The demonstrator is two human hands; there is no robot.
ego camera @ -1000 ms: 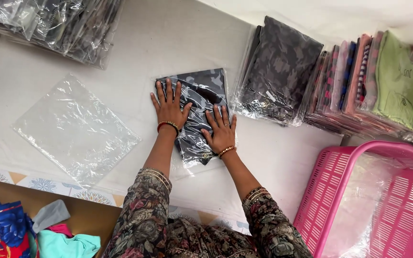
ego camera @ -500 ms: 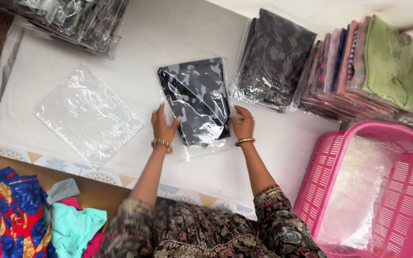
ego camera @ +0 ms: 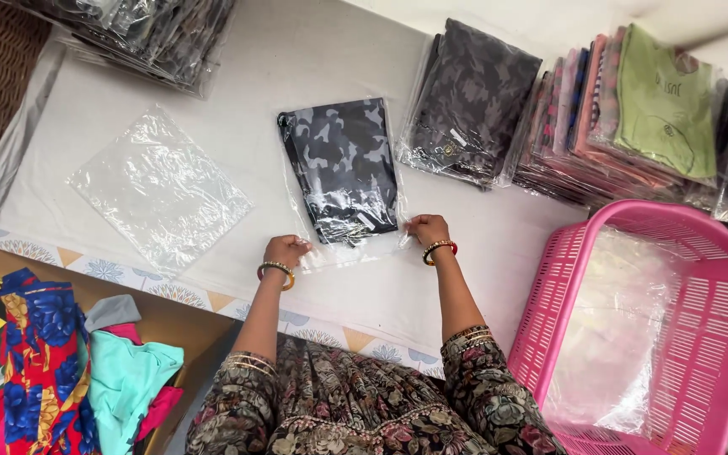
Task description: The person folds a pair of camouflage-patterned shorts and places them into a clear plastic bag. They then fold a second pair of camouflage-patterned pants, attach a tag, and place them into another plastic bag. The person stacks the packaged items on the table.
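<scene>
Garment (ego camera: pixel 343 164): dark grey-blue camo fabric, folded to a rectangle, sitting inside one clear plastic bag (ego camera: pixel 349 240); glare streaks on the film. It lies flat on the white surface (ego camera: pixel 297 67), centre, just in front of the person. Long axis runs away from the person, slightly tilted; bag's open end extends past the fabric toward the person.

Left to right: one empty clear bag (ego camera: pixel 157 190) flat on the surface; left hand (ego camera: pixel 286 250) with grip pinched on the near-left bag corner; right hand (ego camera: pixel 427 228) with grip pinched on the near-right corner. One camo garment here. Further right: one stack of grey camo packs (ego camera: pixel 473 101), count not readable, then one pink basket (ego camera: pixel 701 286).
</scene>
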